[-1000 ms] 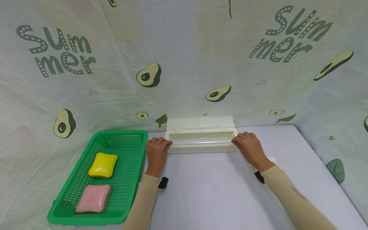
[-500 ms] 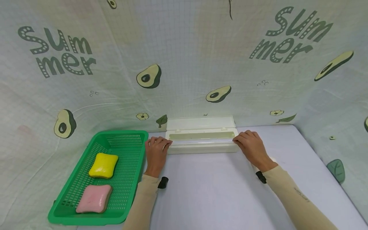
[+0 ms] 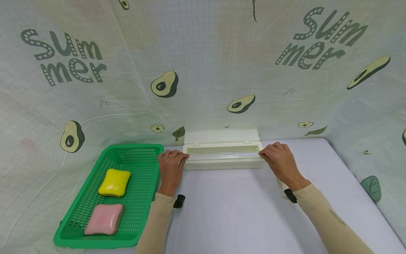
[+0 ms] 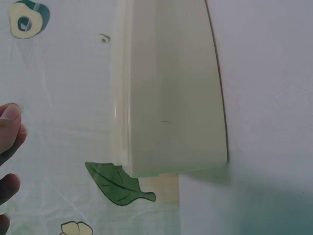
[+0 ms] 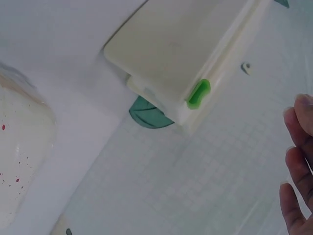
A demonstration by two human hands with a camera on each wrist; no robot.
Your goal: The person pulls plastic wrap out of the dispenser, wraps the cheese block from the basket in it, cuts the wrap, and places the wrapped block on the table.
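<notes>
At the back of the table stands a long white cling film dispenser, its lid raised. A shiny clear strip of cling film runs along its front opening. At the dispenser's left end my left hand pinches the film's edge between thumb and fingertips. My right hand does likewise at the right end, beside a green slider on the dispenser. Both wrist views show the thumbs near the index fingers; the film between them is too clear to make out there.
To the left, a green basket holds a yellow cushion-shaped item and a pink one. A whitish item with red specks lies beneath my right forearm. Behind the table hangs a printed sheet.
My hands have drifted slightly apart, the right one rightward and the left one a little leftward. A bit of green now shows at the dispenser's right end. The basket has stayed put.
</notes>
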